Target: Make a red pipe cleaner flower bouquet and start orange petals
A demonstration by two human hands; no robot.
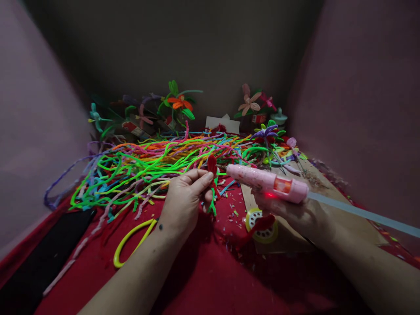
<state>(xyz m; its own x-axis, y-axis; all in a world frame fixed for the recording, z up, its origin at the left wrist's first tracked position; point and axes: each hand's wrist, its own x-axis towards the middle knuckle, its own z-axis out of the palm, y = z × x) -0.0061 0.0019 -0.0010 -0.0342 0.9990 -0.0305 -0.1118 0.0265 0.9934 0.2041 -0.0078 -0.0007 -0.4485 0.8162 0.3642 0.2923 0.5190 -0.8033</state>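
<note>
Thumb and finger of the left hand [183,197] pinch a red fuzzy piece [212,163], which pokes up above them. The right hand [292,214] grips a pink glue gun [254,177], its tip near the red piece.

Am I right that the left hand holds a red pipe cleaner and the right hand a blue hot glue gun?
No: the head view shows the right hand holding a pink hot glue gun, not blue; the left hand does hold a red pipe cleaner.
</note>
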